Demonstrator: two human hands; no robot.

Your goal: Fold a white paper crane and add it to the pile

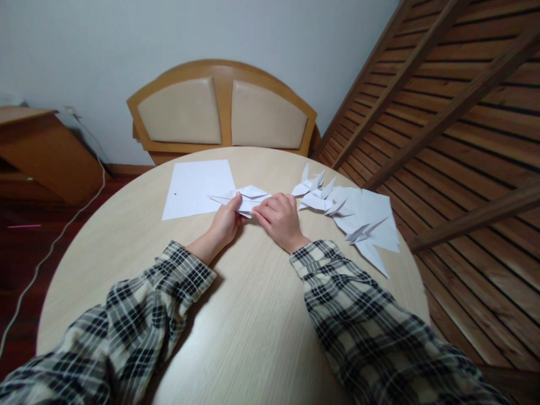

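Between my hands is a piece of folded white paper [252, 193], with a narrow pointed end toward the left and creased flaps in the middle. My left hand [226, 220] pinches its left part, thumb on top and the other fingers mostly hidden beneath. My right hand [279, 218] closes on its right end, fingers bent over the edge and covering that end. The folded paper is held just above the table, partly over the corner of a flat white sheet [198, 188]. Several folded paper cranes [323, 199] lie to the right of my right hand.
Under everything is a round pale wooden table [253, 315]. More white paper [382, 216] lies under the cranes at its right edge. A padded headboard [223, 107] stands behind, slatted wood [464, 140] rises at right, and a white cable [63, 230] runs along the left floor.
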